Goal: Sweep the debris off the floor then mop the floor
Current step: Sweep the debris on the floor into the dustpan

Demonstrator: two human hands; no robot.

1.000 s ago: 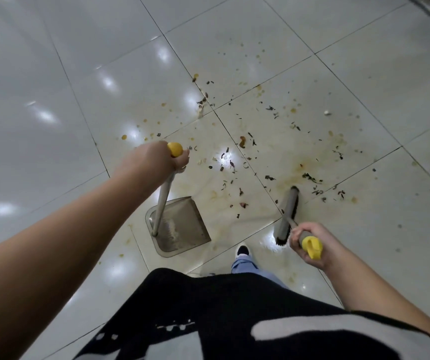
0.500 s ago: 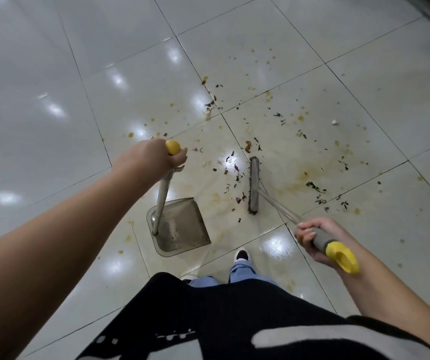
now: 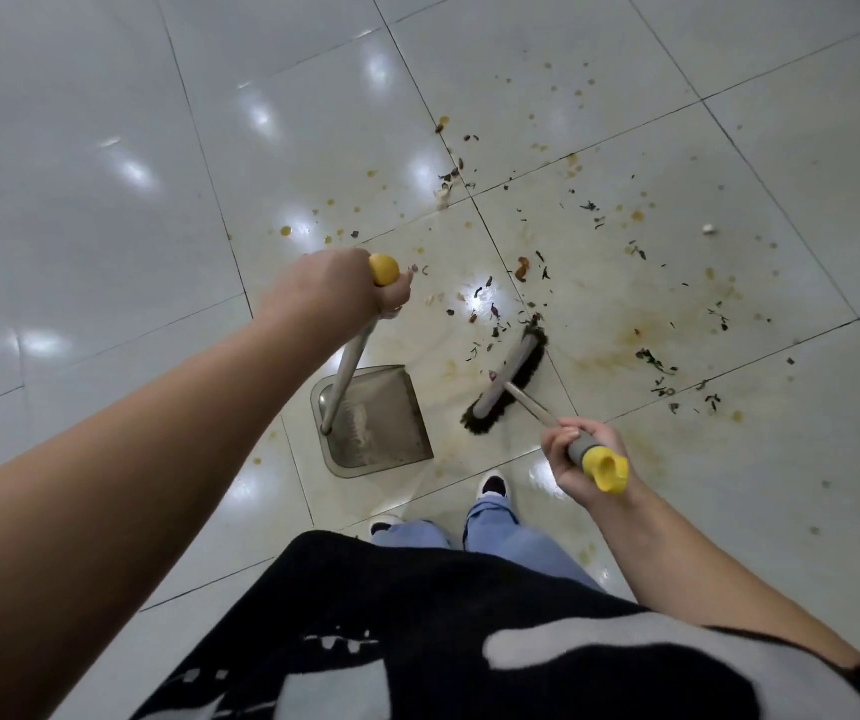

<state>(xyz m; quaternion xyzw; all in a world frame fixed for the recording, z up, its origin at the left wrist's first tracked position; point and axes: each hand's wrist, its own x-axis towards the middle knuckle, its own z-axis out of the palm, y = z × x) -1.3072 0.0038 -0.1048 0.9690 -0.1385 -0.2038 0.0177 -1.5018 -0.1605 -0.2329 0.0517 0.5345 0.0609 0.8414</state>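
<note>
Head view shows the left hand (image 3: 345, 288) curled round the yellow-capped top of the dustpan (image 3: 373, 420) handle, holding the grey pan flat on the tiled floor (image 3: 106, 252) just ahead of the person's shoes. The right hand (image 3: 578, 462) grips the grey sleeve of the broom (image 3: 508, 381) handle near its yellow end, fingers wrapped fully round it. The dark bristle head sits on the floor just right of the pan's open side, angled, with a small gap between them.

The debris (image 3: 490, 314) lies as dark flakes and bits scattered ahead of and to the right of the broom head, thickest just beyond its far end, with another cluster further right and more near the tile joint higher up. Yellowish stains and drips spread across the same tiles.

The step in hand looks like sweeping litter toward the pan. To do it well, the person would likely reach the bristles past the far flakes, draw them in short, low strokes toward the pan's lip, and keep that lip pressed to the tile so fine bits do not slip beneath. Flicking hard risks scattering light flakes. The stains probably will not yield to bristles and are left to the mop, which is not in view.
</note>
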